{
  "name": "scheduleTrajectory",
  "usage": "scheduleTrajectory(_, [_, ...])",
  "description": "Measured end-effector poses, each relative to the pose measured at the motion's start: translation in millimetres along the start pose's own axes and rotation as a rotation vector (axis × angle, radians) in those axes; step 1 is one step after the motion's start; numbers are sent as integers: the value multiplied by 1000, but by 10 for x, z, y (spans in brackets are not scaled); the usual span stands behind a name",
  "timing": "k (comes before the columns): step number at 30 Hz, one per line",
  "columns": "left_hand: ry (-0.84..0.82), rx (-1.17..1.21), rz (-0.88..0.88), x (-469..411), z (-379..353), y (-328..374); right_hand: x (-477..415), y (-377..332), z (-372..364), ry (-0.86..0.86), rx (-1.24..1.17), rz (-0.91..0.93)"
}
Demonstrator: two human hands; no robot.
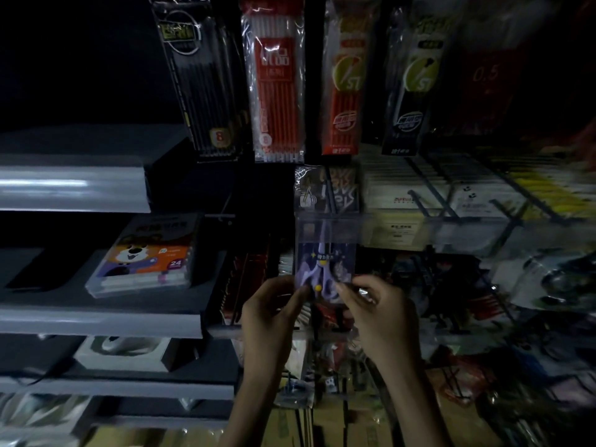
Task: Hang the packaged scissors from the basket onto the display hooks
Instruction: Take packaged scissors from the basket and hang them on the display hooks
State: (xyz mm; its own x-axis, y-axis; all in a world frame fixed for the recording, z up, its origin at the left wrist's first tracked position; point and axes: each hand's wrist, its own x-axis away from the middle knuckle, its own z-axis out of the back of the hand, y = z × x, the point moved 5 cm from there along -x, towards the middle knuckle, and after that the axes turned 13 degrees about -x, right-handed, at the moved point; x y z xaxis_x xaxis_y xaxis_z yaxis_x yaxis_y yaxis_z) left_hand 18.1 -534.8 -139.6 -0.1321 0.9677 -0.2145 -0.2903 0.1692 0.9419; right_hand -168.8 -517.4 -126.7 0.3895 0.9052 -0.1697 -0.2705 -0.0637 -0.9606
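Head view, dim light, edges blurred. Packaged scissors (325,262) held upright in front of the display, about mid-frame: purple handles and a yellow pivot dot show through the clear pack, printed card behind. Left hand (274,308) pinches the pack's lower left edge, thumb on the front face. Right hand (379,306) pinches the lower right edge, fingers curled round it. Both hands come up from below, forearms bare. The top of the pack is clear plastic and blurred; cannot tell whether it sits on a hook. Just above and behind it hangs a second small pack (325,188) with dark printed lettering. Top row, hanging side by side: black pen pack (206,91), red-and-white pen pack (277,91), orange-red pen pack (345,91) and another dark pen pack (411,91). Right of the scissors, dark wire prongs (432,201) stick out over rows of pale boxed stock (396,221). Left, a grey shelf (96,321) carries a marker set (148,258) with a cartoon dog and "24" on its lid, lying flat. Lower right is too dark and cluttered to make out.
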Motion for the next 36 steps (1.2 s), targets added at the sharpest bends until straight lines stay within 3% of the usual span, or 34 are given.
scheduleTrajectory(11, [28,-21,17,-368,-140,-53,-336,-41,-74,82,-15,-12])
scheduleTrajectory(16, [36,-30,29,-373,-194,-134,-308,-96,-83,131,152,8])
scheduleTrajectory(20, [41,-51,35,-340,-207,-186,-296,-93,-110,109,296,-9])
scheduleTrajectory(29, [-23,-46,69,-421,-214,-177,-405,-107,-265,-61,350,-41])
scheduleTrajectory(36, [-41,-25,137,-469,-286,-175,-485,-139,-264,-6,408,-50])
